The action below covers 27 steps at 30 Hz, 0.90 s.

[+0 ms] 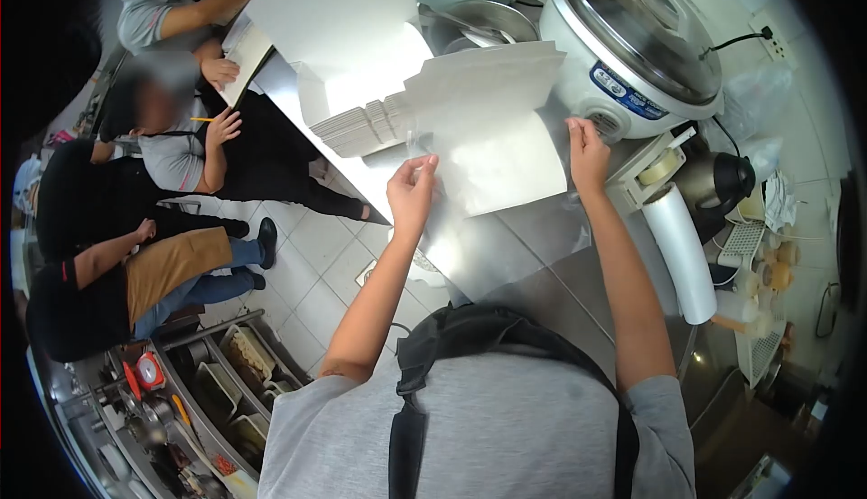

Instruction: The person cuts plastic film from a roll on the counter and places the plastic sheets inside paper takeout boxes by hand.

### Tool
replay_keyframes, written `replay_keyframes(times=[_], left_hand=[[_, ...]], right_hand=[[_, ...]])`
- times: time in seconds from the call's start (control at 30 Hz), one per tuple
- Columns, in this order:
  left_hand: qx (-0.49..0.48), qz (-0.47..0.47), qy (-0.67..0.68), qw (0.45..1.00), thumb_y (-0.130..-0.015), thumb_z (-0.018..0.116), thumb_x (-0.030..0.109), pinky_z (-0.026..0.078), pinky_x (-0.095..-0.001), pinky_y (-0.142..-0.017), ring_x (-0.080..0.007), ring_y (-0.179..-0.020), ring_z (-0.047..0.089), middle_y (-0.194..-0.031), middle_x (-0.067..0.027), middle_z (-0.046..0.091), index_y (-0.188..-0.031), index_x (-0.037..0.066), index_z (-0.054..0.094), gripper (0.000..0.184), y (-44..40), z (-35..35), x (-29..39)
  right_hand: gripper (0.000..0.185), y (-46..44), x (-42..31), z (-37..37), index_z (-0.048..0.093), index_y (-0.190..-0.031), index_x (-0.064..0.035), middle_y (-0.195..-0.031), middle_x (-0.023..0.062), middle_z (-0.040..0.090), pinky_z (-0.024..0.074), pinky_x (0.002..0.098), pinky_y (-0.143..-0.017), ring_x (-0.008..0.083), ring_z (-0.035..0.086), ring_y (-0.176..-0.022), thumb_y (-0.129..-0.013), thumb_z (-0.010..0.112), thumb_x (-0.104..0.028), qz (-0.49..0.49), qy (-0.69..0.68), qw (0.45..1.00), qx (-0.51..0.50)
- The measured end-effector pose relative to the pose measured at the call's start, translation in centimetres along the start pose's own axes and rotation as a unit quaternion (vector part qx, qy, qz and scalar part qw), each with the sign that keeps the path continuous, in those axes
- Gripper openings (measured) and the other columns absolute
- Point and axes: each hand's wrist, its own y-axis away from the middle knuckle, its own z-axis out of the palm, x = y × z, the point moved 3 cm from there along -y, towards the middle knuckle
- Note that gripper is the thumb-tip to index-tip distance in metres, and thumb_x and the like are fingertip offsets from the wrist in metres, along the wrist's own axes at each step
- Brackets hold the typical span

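My left hand [413,194] and my right hand [587,160] are both raised over the counter, each with fingertips pinched together. Between them spreads a sheet of clear plastic film [440,205], hard to make out against the steel, with a corner in each hand. Beneath and just beyond it lies a white cardboard box [506,169], its lid flap tilted up at the back. Left of that stands another open white box [361,61], beside a stack of folded cardboard [357,129].
A large rice cooker [632,47] stands at the back right. A plastic roll [677,251], a tape dispenser [655,169] and a kettle [718,183] are to the right. Behind the boxes is a metal bowl [492,20]. Other people stand to the left, one writing in a notebook [246,61].
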Motion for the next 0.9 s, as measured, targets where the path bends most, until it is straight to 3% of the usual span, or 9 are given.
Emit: replay_keyframes(times=[0.27, 0.37, 0.47, 0.57, 0.6, 0.67, 0.7, 0.8, 0.9], left_hand=[[0.045, -0.01, -0.017, 0.999, -0.093, 0.062, 0.025, 0.028, -0.0219, -0.038, -0.0025, -0.04, 0.035, -0.05, 0.0045, 0.047, -0.09, 0.002, 0.063, 0.024, 0.2, 0.1, -0.5], [0.058, 0.021, -0.066, 0.996, -0.094, 0.061, 0.026, 0.028, -0.0232, -0.039, -0.0031, -0.04, 0.035, -0.049, 0.0043, 0.045, -0.088, 0.002, 0.061, 0.024, -0.1, -0.6, -1.4], [0.055, -0.008, -0.048, 0.997, -0.094, 0.06, 0.027, 0.027, -0.0242, -0.039, -0.0036, -0.039, 0.034, -0.048, 0.0048, 0.043, -0.098, 0.001, 0.06, 0.025, 0.2, -1.1, -1.4], [0.078, 0.021, -0.079, 0.994, -0.094, 0.059, 0.021, 0.04, -0.0267, -0.053, -0.0108, -0.055, 0.05, -0.066, -0.0026, 0.055, -0.114, 0.001, 0.055, 0.029, 0.9, -1.7, -0.5], [0.126, 0.15, -0.159, 0.968, -0.093, 0.059, 0.018, 0.042, -0.0295, -0.062, -0.0149, -0.066, 0.052, -0.076, -0.0061, 0.056, -0.118, 0.001, 0.053, 0.031, 1.3, -1.8, 0.9], [0.209, 0.393, -0.304, 0.842, -0.091, 0.059, 0.012, 0.045, -0.035, -0.08, -0.0231, -0.087, 0.056, -0.096, -0.0131, 0.058, -0.126, 0.002, 0.048, 0.038, 2.8, -1.4, 3.5], [0.154, 0.395, -0.288, 0.859, -0.086, 0.06, 0.006, 0.036, -0.0406, -0.097, -0.0318, -0.11, 0.048, -0.123, -0.0162, 0.05, -0.13, 0.004, 0.048, 0.045, 3.5, -1.4, 3.9], [-0.137, 0.452, -0.361, 0.804, -0.08, 0.061, 0.002, 0.034, -0.0426, -0.104, -0.0329, -0.119, 0.046, -0.131, -0.0163, 0.047, -0.129, 0.002, 0.048, 0.051, 4.4, 1.6, 5.2], [-0.251, 0.459, -0.462, 0.716, -0.076, 0.06, -0.002, 0.029, -0.0455, -0.111, -0.0308, -0.13, 0.04, -0.137, -0.0148, 0.045, -0.129, -0.001, 0.047, 0.055, 3.0, 4.6, 4.1]], right_hand=[[0.022, -0.2, 0.4, 0.6, 0.066, -0.1, -0.0103, -0.086, 0.0113, 0.07, 0.0509, 0.0371, -0.064, 0.0316, 0.067, -0.078, -0.095, 0.055, -0.029, -0.012, 0.028, 0.999, -0.02], [0.022, -0.4, 0.0, 0.8, 0.066, -0.103, -0.0106, -0.079, 0.0119, 0.069, 0.0506, 0.0363, -0.063, 0.0296, 0.067, -0.069, -0.094, 0.057, -0.029, 0.029, 0.073, 0.995, -0.058], [0.023, -0.3, -0.2, 0.4, 0.066, -0.107, -0.0104, -0.085, 0.0121, 0.067, 0.0496, 0.0364, -0.071, 0.0277, 0.063, -0.078, -0.092, 0.059, -0.027, 0.09, 0.049, 0.991, -0.081], [0.022, 0.8, -3.9, -1.3, 0.067, -0.109, -0.0112, -0.098, 0.0112, 0.061, 0.0452, 0.0381, -0.083, 0.0263, 0.056, -0.093, -0.091, 0.06, -0.023, -0.11, 0.113, 0.985, 0.067], [0.022, 1.5, -5.0, -1.6, 0.067, -0.109, -0.0115, -0.102, 0.0108, 0.059, 0.0435, 0.039, -0.086, 0.0272, 0.054, -0.098, -0.09, 0.061, -0.021, -0.13, 0.12, 0.983, 0.057], [0.021, 3.0, -7.1, -2.3, 0.067, -0.108, -0.0123, -0.109, 0.0099, 0.056, 0.04, 0.0406, -0.091, 0.0289, 0.049, -0.106, -0.089, 0.061, -0.019, -0.168, 0.135, 0.976, 0.038], [0.021, 3.5, -7.8, -2.1, 0.067, -0.107, -0.0127, -0.109, 0.0091, 0.056, 0.0398, 0.0419, -0.093, 0.0288, 0.05, -0.106, -0.087, 0.062, -0.016, -0.173, 0.106, 0.979, -0.008], [0.022, 4.0, -8.2, -0.3, 0.068, -0.106, -0.0125, -0.109, 0.009, 0.056, 0.0395, 0.0433, -0.095, 0.0303, 0.049, -0.109, -0.084, 0.063, -0.013, -0.222, 0.108, 0.959, -0.143], [0.028, 3.4, -6.6, 1.6, 0.066, -0.109, -0.0129, -0.114, 0.0088, 0.055, 0.0368, 0.0435, -0.103, 0.03, 0.047, -0.115, -0.081, 0.064, -0.01, -0.268, 0.175, 0.926, -0.199]])
